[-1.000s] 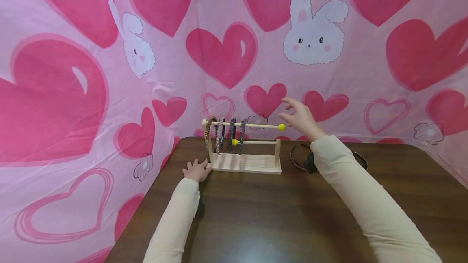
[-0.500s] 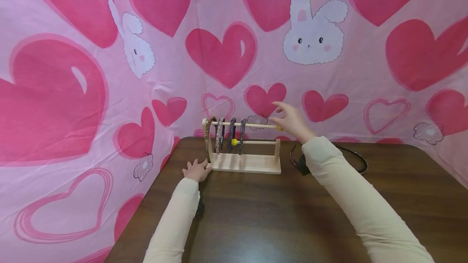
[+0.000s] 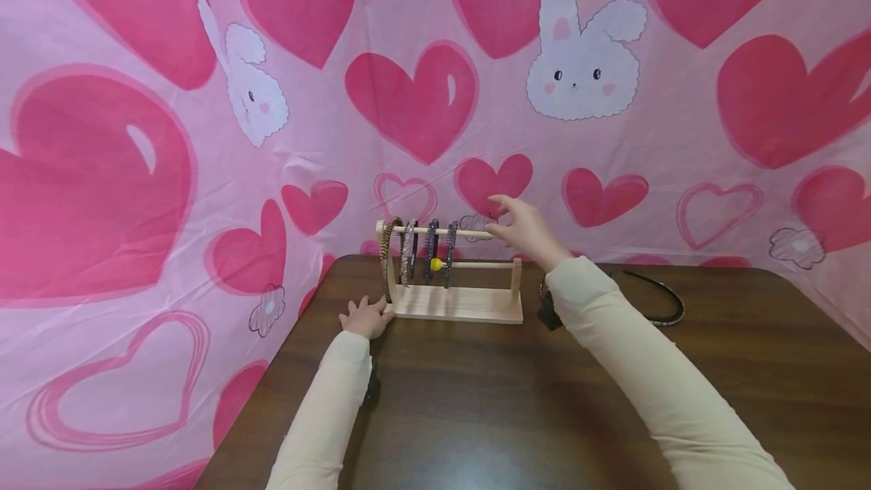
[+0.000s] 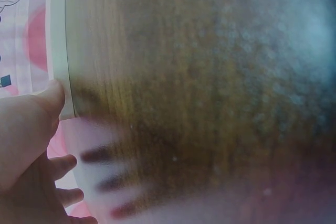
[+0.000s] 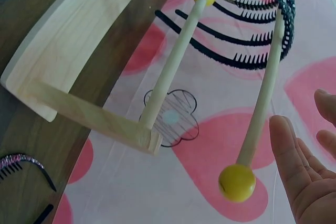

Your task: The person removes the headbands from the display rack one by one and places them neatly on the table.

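Observation:
A wooden headband rack (image 3: 454, 305) stands on the table with two rods that end in yellow balls. Several glittery toothed headbands (image 3: 450, 252) hang from its upper rod (image 5: 266, 85), grouped toward the left end. My right hand (image 3: 529, 233) is at the free end of that rod, in front of the yellow ball in the head view. Its fingers are spread and hold nothing; the right wrist view shows the fingertips beside the rod. My left hand (image 3: 365, 317) rests at the left end of the rack's base, fingers spread, with the thumb (image 4: 51, 97) touching the base edge.
To the right of the rack, a headband (image 3: 670, 308) lies on the brown table (image 3: 476, 399). Another headband (image 5: 23, 160) is partly hidden behind my right wrist in the head view. A pink curtain (image 3: 408, 13) with hearts and rabbits hangs behind the table.
My right hand has moved left and slightly down along the upper rod, with its fingers still apart. The left hand, the rack and the hanging headbands stay where they were.

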### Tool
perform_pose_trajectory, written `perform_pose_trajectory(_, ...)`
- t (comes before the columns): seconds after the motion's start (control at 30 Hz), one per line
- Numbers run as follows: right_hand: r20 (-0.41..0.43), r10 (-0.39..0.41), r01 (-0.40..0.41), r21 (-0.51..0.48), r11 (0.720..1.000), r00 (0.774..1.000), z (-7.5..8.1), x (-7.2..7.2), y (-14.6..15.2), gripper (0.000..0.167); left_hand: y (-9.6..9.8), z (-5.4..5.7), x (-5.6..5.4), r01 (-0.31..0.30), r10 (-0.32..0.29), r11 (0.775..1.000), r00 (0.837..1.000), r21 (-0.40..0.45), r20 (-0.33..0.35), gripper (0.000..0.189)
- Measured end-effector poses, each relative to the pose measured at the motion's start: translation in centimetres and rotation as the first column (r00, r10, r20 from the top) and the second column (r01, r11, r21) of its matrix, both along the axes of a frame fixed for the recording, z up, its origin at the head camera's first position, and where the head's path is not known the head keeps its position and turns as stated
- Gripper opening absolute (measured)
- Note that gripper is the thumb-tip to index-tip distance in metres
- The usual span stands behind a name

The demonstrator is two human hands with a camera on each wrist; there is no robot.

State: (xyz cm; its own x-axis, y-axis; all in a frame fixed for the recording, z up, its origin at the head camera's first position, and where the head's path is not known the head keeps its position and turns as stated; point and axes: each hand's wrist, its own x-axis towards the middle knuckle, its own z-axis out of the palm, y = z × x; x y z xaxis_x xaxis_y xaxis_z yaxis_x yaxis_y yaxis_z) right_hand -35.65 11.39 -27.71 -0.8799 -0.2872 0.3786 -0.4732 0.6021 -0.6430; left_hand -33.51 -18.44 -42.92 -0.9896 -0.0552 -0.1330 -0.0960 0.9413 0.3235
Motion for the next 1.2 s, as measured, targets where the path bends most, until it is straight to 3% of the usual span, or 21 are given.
perform_pose_trajectory(0.37,0.016,0.014,-0.015,0.001,1.0,1.0,-0.9,0.1,-2.0,0.053,0.1,0.0,0.0,-0.012,0.012,1.0,1.0,0.009,0.014,0.054)
perform_pose_trajectory(0.63,0.147,0.09,-0.076,-0.096,0.992,0.985,-1.2,0.3,-3.5,0.055,-0.1,-0.2,-0.1,-0.009,0.009,1.0,1.0,0.0,0.0,0.053)
perform_pose_trajectory(0.87,0.228,0.122,-0.097,-0.117,0.988,0.966,-1.8,0.2,-4.7,0.061,0.0,-0.4,-0.2,-0.003,0.003,1.0,1.0,-0.013,-0.01,0.052)
perform_pose_trajectory(1.2,0.229,0.112,-0.077,-0.155,0.985,0.967,-2.0,0.2,-6.1,0.055,0.1,-0.2,-0.1,-0.008,0.008,1.0,1.0,-0.005,-0.009,0.052)
